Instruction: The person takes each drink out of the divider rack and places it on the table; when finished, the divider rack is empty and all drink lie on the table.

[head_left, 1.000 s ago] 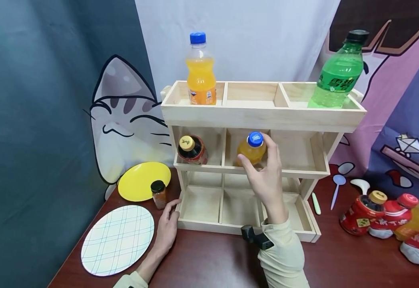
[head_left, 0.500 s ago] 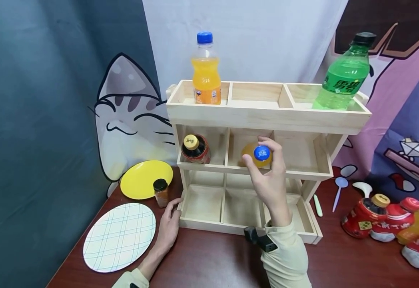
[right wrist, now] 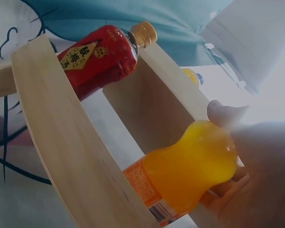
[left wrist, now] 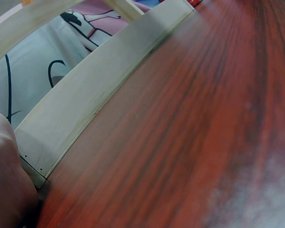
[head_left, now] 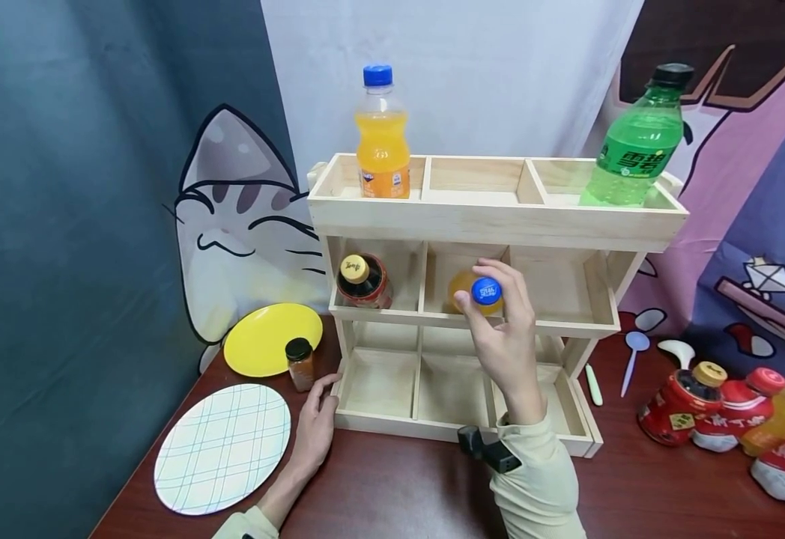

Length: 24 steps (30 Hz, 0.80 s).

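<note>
My right hand [head_left: 507,337] holds an orange soda bottle [right wrist: 194,166] near its neck, with thumb and fingers on either side of it. The bottle stands in the middle compartment of the middle tier of a wooden shelf rack [head_left: 493,224], its blue cap [head_left: 487,290] tipped towards me. Behind the tier's front board, its base is partly hidden in the right wrist view. Against the rack's lower left corner, my left hand [head_left: 314,430] rests with fingers extended. A red bottle with a yellow cap [head_left: 364,281] occupies the left compartment of the same tier.
On the top tier stand another orange soda bottle [head_left: 383,150] and a green soda bottle [head_left: 635,150]. A yellow plate [head_left: 271,337], a small jar [head_left: 300,365] and a checked plate [head_left: 224,449] lie left. Several bottles [head_left: 679,404] and a blue spoon [head_left: 631,359] are at right.
The orange soda bottle's cap has come down and towards me, and my right hand has followed slightly downward. My left hand stays at the rack's corner.
</note>
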Each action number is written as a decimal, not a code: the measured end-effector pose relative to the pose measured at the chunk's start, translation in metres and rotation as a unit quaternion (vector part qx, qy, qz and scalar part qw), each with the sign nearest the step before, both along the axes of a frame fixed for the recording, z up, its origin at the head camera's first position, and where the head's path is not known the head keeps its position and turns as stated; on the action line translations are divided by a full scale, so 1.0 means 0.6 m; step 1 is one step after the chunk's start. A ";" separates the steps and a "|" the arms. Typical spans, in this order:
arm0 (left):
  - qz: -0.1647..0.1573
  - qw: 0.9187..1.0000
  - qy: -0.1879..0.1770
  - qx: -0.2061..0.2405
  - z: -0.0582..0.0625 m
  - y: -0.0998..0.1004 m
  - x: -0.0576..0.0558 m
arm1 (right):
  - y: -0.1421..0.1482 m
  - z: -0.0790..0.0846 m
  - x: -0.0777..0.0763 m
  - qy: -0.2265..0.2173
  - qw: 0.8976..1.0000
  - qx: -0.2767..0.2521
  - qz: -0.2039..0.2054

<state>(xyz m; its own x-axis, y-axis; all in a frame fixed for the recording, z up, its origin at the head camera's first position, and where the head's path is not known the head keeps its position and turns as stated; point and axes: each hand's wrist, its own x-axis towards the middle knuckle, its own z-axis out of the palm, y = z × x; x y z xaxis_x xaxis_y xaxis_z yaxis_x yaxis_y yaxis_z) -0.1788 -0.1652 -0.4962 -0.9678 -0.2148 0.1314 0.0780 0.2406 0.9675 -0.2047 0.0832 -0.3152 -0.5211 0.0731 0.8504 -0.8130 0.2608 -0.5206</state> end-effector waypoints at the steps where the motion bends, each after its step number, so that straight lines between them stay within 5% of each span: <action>1: -0.001 1.000 0.001 -0.001 0.000 0.000 0.000 | 0.000 0.000 -0.001 0.004 1.000 -0.003 0.004; 16: -0.003 1.000 0.008 0.002 -0.002 -0.002 -0.002 | 0.002 0.009 0.009 0.025 0.997 -0.053 0.051; 24: -0.005 1.000 0.007 0.000 -0.034 -0.012 -0.016 | 0.002 0.021 0.030 0.036 0.993 -0.089 0.070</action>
